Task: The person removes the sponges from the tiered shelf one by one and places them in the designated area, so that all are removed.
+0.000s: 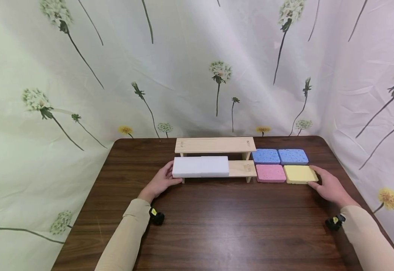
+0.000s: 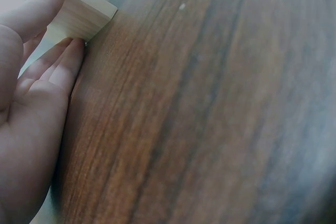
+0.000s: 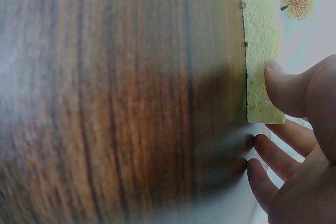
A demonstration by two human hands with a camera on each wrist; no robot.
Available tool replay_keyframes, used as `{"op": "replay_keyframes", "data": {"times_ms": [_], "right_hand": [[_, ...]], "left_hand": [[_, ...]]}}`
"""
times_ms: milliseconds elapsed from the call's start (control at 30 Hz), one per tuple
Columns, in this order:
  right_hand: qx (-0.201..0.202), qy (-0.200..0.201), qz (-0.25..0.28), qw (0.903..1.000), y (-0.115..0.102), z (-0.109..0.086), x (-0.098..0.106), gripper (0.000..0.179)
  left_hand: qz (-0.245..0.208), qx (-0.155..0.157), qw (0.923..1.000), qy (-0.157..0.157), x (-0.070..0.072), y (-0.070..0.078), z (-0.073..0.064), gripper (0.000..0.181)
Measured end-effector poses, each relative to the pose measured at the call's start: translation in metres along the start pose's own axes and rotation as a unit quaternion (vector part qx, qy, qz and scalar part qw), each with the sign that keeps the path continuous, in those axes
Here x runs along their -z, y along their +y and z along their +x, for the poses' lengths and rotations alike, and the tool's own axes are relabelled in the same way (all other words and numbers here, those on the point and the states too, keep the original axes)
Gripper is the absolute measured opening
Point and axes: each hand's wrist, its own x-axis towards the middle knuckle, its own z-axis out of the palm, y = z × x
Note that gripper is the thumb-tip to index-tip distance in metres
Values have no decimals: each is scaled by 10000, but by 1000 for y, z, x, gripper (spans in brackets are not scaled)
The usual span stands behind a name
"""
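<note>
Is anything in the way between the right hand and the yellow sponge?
No, nothing you can see. The right hand touches the yellow sponge at its right end; the pink sponge lies on the other side.

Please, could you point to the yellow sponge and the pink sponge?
Yellow sponge (image 1: 299, 174): head view, middle of its top face.
Pink sponge (image 1: 270, 172): head view, middle of its top face.

**Pale wooden two-step rack stands upright**

Two white rectangular blocks lie flat on the rack's lower step; your left hand is at its left end. Flat on the rack's right lie two blue rectangular sponges behind one pink rectangular sponge and, farther out, one yellow rectangular sponge your right hand pinches.
</note>
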Motion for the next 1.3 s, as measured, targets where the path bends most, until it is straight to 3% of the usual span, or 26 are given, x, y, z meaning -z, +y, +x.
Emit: {"op": "replay_keyframes", "data": {"times_ms": [1067,1300], "right_hand": [[77,-230,-80,9997,-1,11,2,63],[118,-270,-80,9995,0,8,3,70]], "left_hand": [[59,-67,10000,25,-1,2,-2,88],[15,35,10000,33,-1,2,-2,89]]}}
